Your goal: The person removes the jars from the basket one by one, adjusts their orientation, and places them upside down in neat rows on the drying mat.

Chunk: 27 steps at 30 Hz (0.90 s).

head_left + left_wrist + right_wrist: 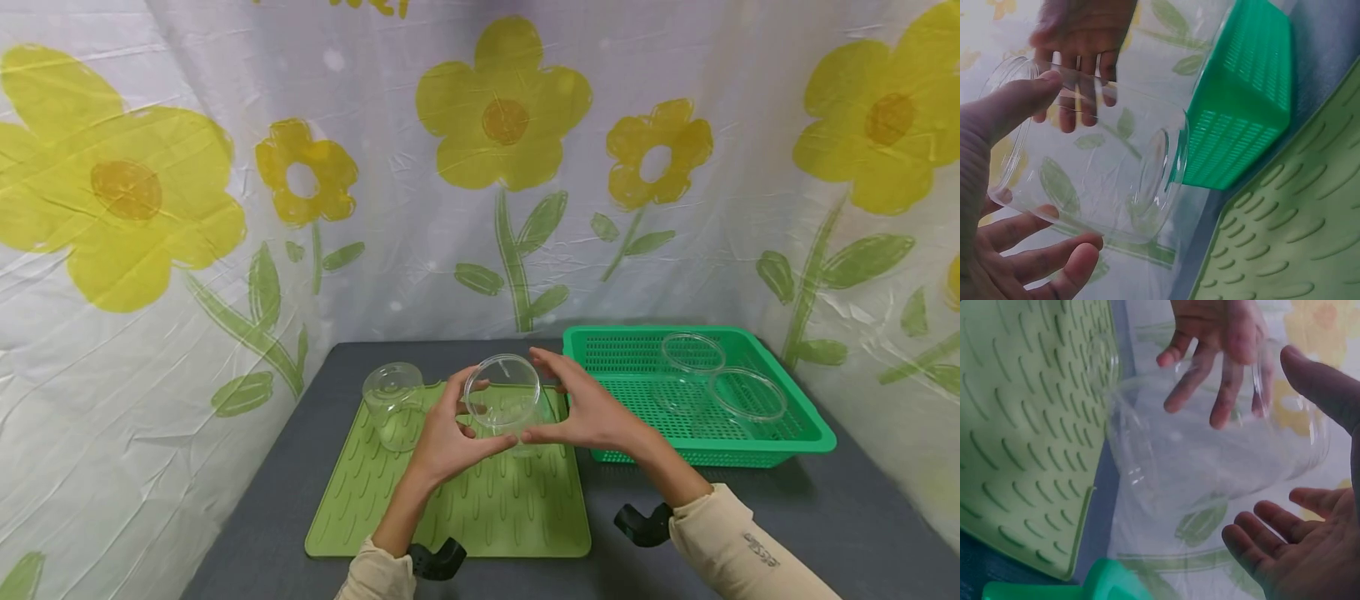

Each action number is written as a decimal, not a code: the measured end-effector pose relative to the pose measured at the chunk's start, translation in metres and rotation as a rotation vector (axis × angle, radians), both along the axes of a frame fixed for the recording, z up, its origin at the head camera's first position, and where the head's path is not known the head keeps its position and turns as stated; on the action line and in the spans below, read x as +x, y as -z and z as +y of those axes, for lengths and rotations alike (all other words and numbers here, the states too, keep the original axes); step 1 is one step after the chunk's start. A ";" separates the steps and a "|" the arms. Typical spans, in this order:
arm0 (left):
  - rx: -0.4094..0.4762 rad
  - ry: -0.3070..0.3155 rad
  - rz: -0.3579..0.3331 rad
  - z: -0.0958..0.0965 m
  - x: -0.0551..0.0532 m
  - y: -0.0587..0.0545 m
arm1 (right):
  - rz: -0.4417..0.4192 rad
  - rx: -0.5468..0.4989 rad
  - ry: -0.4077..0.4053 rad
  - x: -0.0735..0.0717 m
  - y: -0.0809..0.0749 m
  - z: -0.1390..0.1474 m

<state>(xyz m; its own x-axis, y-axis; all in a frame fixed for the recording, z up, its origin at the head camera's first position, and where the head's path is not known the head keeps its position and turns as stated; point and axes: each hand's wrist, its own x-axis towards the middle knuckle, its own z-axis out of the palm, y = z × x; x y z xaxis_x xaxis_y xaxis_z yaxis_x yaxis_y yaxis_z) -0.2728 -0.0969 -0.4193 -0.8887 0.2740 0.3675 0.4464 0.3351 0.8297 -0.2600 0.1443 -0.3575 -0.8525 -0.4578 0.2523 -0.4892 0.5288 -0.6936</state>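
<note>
A clear, wide-mouthed jar (504, 392) is held up above the green ribbed mat (480, 521), its round mouth tilted toward the head camera. My left hand (447, 442) grips it near the rim; in the left wrist view the thumb lies over one side of the jar (1116, 169) and fingers lie along the other. On the jar's right side, my right hand (596, 414) is spread, thumb and fingers apart around it. The right wrist view shows a gap between those fingers (1260, 540) and the jar's wall. Another clear jar (395, 408) stands at the mat's back left.
To the right, a green perforated basket (705, 457) holds two clear jars, one at the back (693, 353) and one nearer the front (747, 395). Mat and basket lie on a dark grey table (262, 533). A flower-printed curtain (397, 275) encloses the back and sides.
</note>
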 end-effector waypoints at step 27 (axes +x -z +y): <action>0.227 0.209 -0.115 -0.008 0.003 0.006 | 0.057 0.058 -0.017 -0.001 0.019 0.005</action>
<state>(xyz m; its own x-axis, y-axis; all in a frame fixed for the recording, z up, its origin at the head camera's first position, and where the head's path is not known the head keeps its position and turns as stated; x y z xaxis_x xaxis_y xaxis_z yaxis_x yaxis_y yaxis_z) -0.2697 -0.1053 -0.4252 -0.8611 0.3776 0.3405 0.3849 0.0465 0.9218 -0.2609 0.1491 -0.3767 -0.8293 -0.4876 0.2729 -0.5365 0.5586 -0.6326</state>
